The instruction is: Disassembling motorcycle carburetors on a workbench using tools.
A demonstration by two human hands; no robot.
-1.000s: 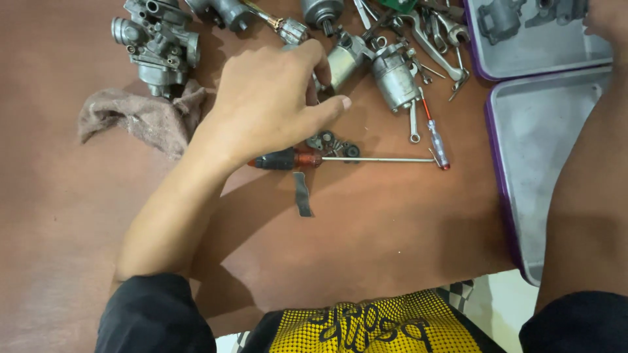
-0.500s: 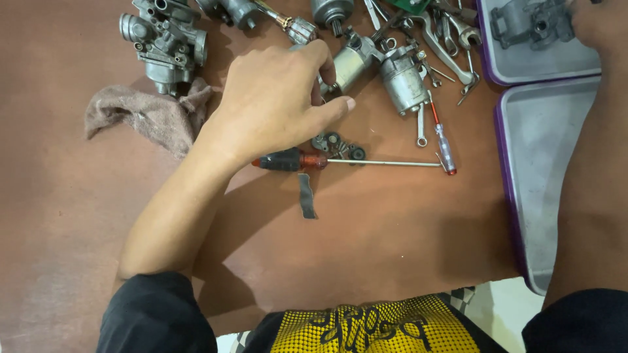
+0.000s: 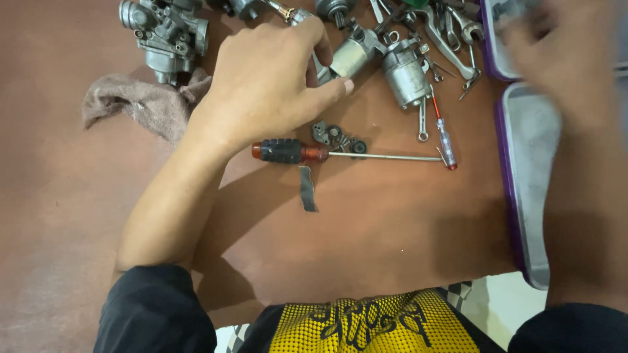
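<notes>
My left hand [image 3: 268, 85] reaches across the brown table with its thumb and fingertips pinched on a small grey metal part [image 3: 322, 70], right beside a grey metal cylinder [image 3: 351, 55]. Just below the hand lie a screwdriver with a black and red handle [image 3: 288, 151] and a cluster of small dark metal pieces [image 3: 337, 136]. My right hand [image 3: 562, 52] is motion-blurred at the top right, above the upper purple-rimmed tray [image 3: 489, 49]. The blur hides what its fingers are doing.
A carburetor [image 3: 167, 33] stands at the top left on a grey rag [image 3: 140, 101]. A larger metal canister [image 3: 407, 75], a small clear-handled screwdriver [image 3: 445, 134], wrenches [image 3: 451, 26] and a grey strip [image 3: 306, 189] lie nearby. A second tray [image 3: 523, 196] sits at the right edge.
My right hand has swung in over the upper tray and is blurred. My left hand stays in place, its fingertips closing near the grey cylinder.
</notes>
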